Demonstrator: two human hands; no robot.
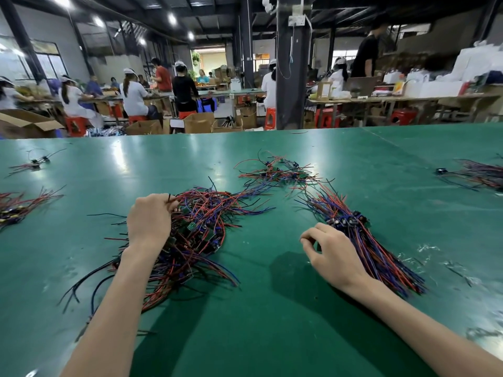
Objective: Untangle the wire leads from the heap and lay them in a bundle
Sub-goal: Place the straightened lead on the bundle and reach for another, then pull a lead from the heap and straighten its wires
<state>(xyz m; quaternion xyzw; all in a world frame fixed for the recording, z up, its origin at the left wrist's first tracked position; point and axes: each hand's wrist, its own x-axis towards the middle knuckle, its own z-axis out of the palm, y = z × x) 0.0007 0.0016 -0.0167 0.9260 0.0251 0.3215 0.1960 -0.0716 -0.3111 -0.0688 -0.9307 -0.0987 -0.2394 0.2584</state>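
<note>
Bright overhead glare, warped edges

Tangled red-blue-black wire heap (196, 235) left; aligned bundle (364, 240) right, near it

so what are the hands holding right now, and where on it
The left hand pinches a thin black wire lead near its end, atop the tangled red-and-blue heap. The right hand looks empty.

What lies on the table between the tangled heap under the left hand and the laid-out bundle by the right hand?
Nothing visible. Between the heap and the bundle there is only bare green table. The left hand is already on the heap; the right hand rests beside the bundle.
</note>
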